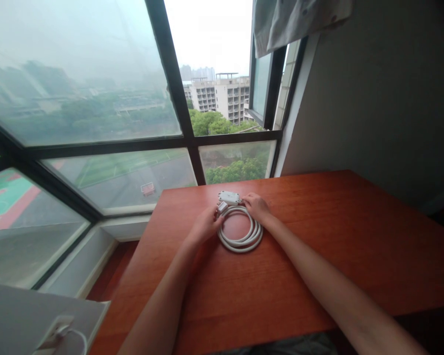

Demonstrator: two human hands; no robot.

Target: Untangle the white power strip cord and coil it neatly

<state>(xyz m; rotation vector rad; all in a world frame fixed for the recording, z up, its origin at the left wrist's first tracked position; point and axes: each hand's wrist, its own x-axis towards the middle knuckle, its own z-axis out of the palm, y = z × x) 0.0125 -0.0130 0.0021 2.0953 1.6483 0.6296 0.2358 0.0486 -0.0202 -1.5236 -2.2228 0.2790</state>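
Note:
A white extension cord lies on the reddish-brown table, its cable (240, 244) wound into a round coil of several loops. Just beyond the coil sits its small white socket block (228, 197). At the coil's upper left, my left hand (205, 224) is closed, thumb and fingers around the white plug (222, 207). My right hand (257, 207) pinches at the right end of the socket block, where the cable seems to join it. Its fingers partly hide that spot.
The wooden table (303, 281) reaches close to the windows, which have dark frames (144, 146). One pane (262, 84) at the right stands open below a hanging cloth (292, 22). A wall outlet with a white plug (61, 329) is at the lower left.

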